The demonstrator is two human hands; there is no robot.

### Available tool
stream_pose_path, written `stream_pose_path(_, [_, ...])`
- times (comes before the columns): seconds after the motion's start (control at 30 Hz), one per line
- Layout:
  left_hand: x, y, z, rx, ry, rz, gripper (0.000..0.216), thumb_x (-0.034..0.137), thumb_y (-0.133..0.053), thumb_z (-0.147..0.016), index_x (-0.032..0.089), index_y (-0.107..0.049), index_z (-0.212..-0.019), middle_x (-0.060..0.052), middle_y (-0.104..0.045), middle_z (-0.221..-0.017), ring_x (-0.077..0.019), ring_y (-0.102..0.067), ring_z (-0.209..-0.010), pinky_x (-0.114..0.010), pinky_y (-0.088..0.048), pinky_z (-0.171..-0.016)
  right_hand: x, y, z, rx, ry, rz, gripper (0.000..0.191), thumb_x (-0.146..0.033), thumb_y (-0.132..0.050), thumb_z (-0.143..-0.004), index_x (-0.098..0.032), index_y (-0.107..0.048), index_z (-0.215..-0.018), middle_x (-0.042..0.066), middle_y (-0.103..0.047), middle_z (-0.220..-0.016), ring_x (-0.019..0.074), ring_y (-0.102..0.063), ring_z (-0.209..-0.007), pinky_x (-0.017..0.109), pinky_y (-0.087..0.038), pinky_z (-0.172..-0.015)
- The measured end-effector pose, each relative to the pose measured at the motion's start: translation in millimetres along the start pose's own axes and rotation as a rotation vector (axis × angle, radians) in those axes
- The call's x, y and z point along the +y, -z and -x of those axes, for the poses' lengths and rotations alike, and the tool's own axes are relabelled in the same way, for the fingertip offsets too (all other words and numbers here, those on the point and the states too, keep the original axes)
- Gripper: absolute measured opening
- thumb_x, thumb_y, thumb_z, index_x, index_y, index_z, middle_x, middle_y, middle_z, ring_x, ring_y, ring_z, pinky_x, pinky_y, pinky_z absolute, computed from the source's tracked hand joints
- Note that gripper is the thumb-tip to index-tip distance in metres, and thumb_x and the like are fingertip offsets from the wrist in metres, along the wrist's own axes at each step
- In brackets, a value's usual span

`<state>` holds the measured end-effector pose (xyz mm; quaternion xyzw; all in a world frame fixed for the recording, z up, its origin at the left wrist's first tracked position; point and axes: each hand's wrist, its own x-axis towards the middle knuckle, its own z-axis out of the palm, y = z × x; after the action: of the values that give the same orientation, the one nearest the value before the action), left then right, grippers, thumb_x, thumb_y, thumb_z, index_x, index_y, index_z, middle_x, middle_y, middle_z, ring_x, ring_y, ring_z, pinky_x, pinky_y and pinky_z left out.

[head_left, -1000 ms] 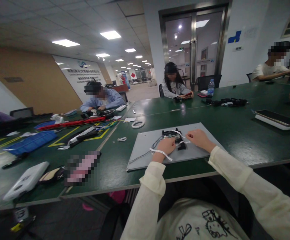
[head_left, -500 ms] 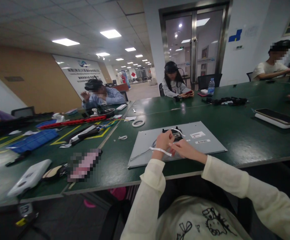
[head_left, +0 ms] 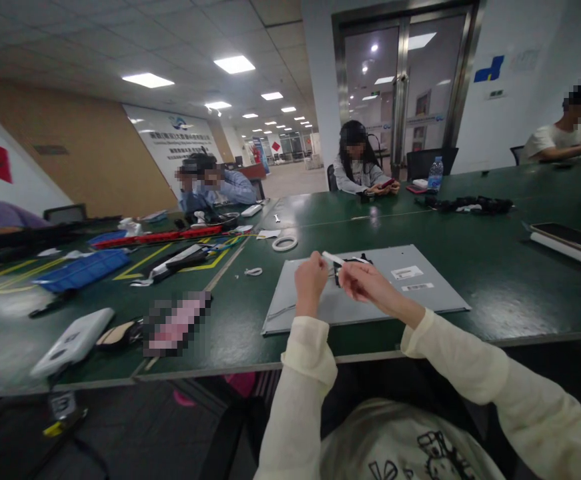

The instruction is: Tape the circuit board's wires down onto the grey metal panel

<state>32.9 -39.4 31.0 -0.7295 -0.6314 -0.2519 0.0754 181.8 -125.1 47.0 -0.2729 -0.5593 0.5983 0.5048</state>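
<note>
My left hand (head_left: 311, 279) is closed, its fingertips at one end of a short white strip (head_left: 333, 259). From the other side my right hand (head_left: 369, 283) pinches the same strip, and its far part shows past the right fingers. Both hands are raised over a flat grey panel (head_left: 435, 293) lying on the table. Partly hidden behind the right hand, a black part (head_left: 363, 258) sits on the panel near its back edge. A thin grey cable (head_left: 281, 311) runs along the panel's left side, and two white labels (head_left: 407, 273) are stuck on the right.
A white ring-shaped roll (head_left: 285, 244) and a small coiled white piece (head_left: 253, 272) lie left of the panel. Farther left are a blue tray (head_left: 83, 271), a white device (head_left: 73, 342) and a pink item (head_left: 179, 325). A phone (head_left: 573, 239) rests at right. Other people sit around the table.
The white strip that hung across my left wrist is now up between my fingertips. My left hand has turned more upright and the hands have moved slightly apart. The view has shifted a little left.
</note>
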Motion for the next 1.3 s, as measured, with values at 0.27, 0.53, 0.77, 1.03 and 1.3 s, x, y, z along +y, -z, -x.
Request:
stream_pose_path(0.27, [-38,15,3,0.483,0.344,0.284,0.019,0.027,-0.04,-0.092,0.019,-0.055,-0.101,-0.006,-0.067,-0.082,-0.0203,-0.063,-0.073,-0.027,-0.039,-0.065,48,-4,-60,-0.071,-0.233,-0.148,0.031,-0.036,-0.041,-0.097,-0.014,-0.059,-0.107,0.002,-0.06,-0.07,0.0022,-0.043,-0.04,0.01,-0.017,-0.032])
stream_pose_path(0.53, [-38,-5,3,0.184,0.062,0.446,0.029,0.014,-0.041,-0.088,0.019,-0.058,-0.109,-0.008,-0.07,-0.101,-0.0185,-0.065,-0.094,-0.028,-0.045,-0.083,68,11,-64,-0.152,-0.837,-0.664,0.025,-0.011,-0.025,-0.099,-0.007,-0.05,-0.101,-0.001,-0.05,-0.065,0.0005,-0.04,-0.038,0.005,-0.025,-0.029])
stream_pose_path(0.77, [-44,-25,2,-0.113,0.05,0.447,0.04,0.013,-0.044,-0.085,0.014,-0.056,-0.123,-0.012,-0.071,-0.107,-0.0207,-0.064,-0.106,-0.03,-0.044,-0.092,70,15,-64,-0.135,-0.908,-0.785,0.02,-0.013,-0.027,-0.099,-0.007,-0.047,-0.101,-0.001,-0.051,-0.064,0.0034,-0.049,-0.039,0.005,-0.034,-0.03])
stream_pose_path(1.03, [-42,-24,4,-0.138,0.101,0.365,0.039,0.02,-0.046,-0.087,0.015,-0.055,-0.125,-0.013,-0.069,-0.112,-0.0213,-0.063,-0.108,-0.029,-0.045,-0.091,67,12,-59,-0.113,-0.813,-0.792,0.022,-0.012,-0.027,-0.099,-0.007,-0.049,-0.098,0.0,-0.054,-0.063,0.0029,-0.049,-0.039,0.006,-0.039,-0.034])
stream_pose_path(1.3, [-43,-17,1,-0.045,0.254,0.437,0.033,0.035,-0.037,-0.091,0.017,-0.065,-0.093,-0.009,-0.071,-0.077,-0.02,-0.067,-0.077,-0.028,-0.047,-0.071,67,5,-54,-0.091,-0.62,-0.616,0.021,-0.016,-0.038,-0.098,-0.006,-0.055,-0.106,0.002,-0.059,-0.065,0.0055,-0.056,-0.047,0.009,-0.044,-0.039])
